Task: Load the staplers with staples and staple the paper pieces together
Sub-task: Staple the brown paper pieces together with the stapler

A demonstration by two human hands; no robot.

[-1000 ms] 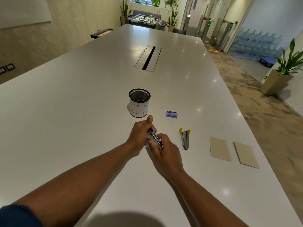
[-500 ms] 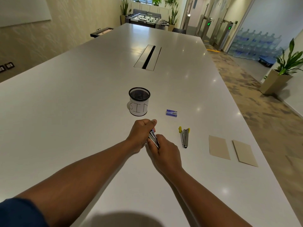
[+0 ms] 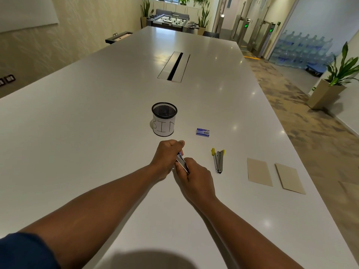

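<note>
A long white bench (image 3: pixel 116 117) runs down the room, glossy with ceiling light, a slotted cable hatch (image 3: pixel 174 66) set in its middle. Past its far end stands a foosball table (image 3: pixel 171 21) flanked by tall potted plants (image 3: pixel 204 16). A pale textured wall (image 3: pixel 81 26) lies left, with a whiteboard (image 3: pixel 25 12). To the right, patterned carpet (image 3: pixel 303 121), turnstile gates (image 3: pixel 258 33), stacked water bottles (image 3: pixel 303 47) and a planter (image 3: pixel 328 94).

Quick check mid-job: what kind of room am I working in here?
Most likely an office meeting room: a long white table with a cable slot, access turnstiles by the door, and stacked water bottles behind glass.
</note>
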